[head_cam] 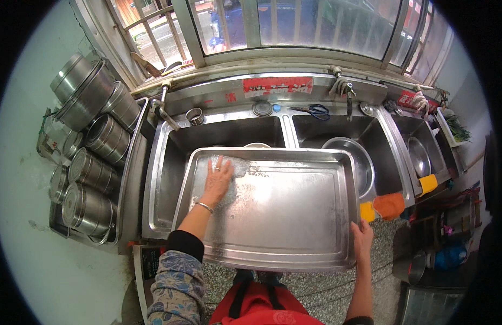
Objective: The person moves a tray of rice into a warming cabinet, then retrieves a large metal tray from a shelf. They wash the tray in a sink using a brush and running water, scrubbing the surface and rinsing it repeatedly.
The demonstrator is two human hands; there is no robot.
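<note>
A large rectangular stainless steel tray (275, 211) lies before me across the front of the sinks, its near edge over the floor. My left hand (219, 180), with a ring and a bracelet, presses flat with spread fingers near the tray's far left corner. Under it a pale, translucent cloth or mesh (234, 164) seems to lie; its exact kind is unclear. Dark specks and water show on the metal to the right of those fingers. My right hand (362, 235) grips the tray's right rim near the front corner, thumb on top and fingers partly hidden.
Steel sink basins (178, 142) lie behind the tray, one holding a metal bowl (368, 166). Scissors (316, 111), a round lid (262, 108) and taps (349, 101) line the back ledge. Steel pots (90, 207) stand at left. Orange (389, 206) and yellow cloths (428, 184) hang at right.
</note>
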